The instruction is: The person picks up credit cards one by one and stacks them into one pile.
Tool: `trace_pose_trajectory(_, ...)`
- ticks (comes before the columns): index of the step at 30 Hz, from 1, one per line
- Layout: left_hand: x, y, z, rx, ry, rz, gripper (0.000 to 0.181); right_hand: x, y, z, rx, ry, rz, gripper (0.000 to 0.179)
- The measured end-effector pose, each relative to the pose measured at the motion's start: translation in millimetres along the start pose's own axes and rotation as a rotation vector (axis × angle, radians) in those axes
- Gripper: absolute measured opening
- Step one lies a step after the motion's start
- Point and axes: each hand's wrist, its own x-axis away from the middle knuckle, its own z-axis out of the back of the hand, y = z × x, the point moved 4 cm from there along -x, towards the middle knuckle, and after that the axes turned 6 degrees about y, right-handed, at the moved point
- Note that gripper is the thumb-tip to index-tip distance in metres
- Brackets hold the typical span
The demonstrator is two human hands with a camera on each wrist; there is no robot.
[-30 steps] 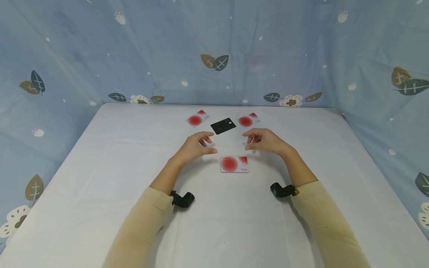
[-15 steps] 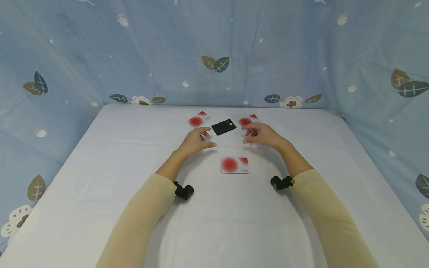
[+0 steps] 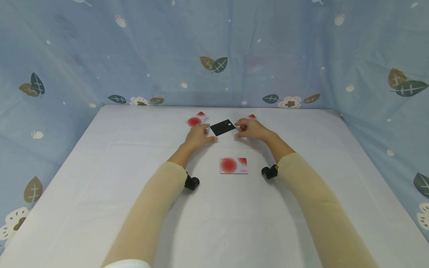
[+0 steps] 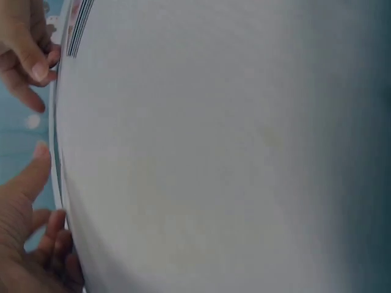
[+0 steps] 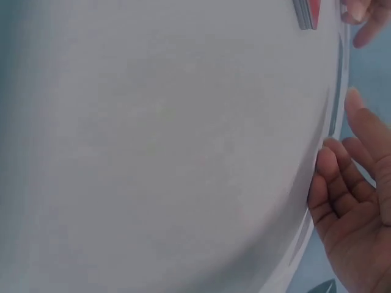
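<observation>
A black card with a small light chip lies at a slant near the back of the table. My left hand is at its left end, index fingertip right beside the card's corner and thumb reaching out below. On the opposite end my right hand has its index fingertip close to the other corner, thumb apart from the index finger. Neither hand holds anything. Nearer to me is a small stack of white cards with a red circle; its layered edge shows in the left wrist view.
Behind my left hand lies a white card with a red circle. A similar card is partly hidden by my right hand. The white-covered table meets a blue patterned curtain at its back edge.
Both hands have moved away from me, past the card stack, and closer in on the two ends of the black card. The cards have stayed where they were.
</observation>
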Motion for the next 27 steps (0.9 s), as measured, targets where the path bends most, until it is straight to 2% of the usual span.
trace_pose_trajectory(5,-1.4,5.4,-4.4,-0.113,0.056,0.098,0.063,-10.5,0.4,-8.7,0.053,0.03,-0.029,0.059)
trace_pose_trajectory(10,-1.3,9.1,-8.4,-0.182,0.071,0.13,0.059,-15.8,-0.7,-15.8,0.133,0.063,-0.042,0.063)
trace_pose_trajectory(18,-3.8,8.0,-10.2,-0.139,0.095,0.123,0.059,-16.9,-3.5,-17.6,0.178,0.044,-0.084,0.06)
trace_pose_trajectory(27,-4.8,5.3,-10.6,-0.103,0.101,0.115,0.055,-17.0,-3.5,-15.9,0.221,-0.007,-0.055,0.055)
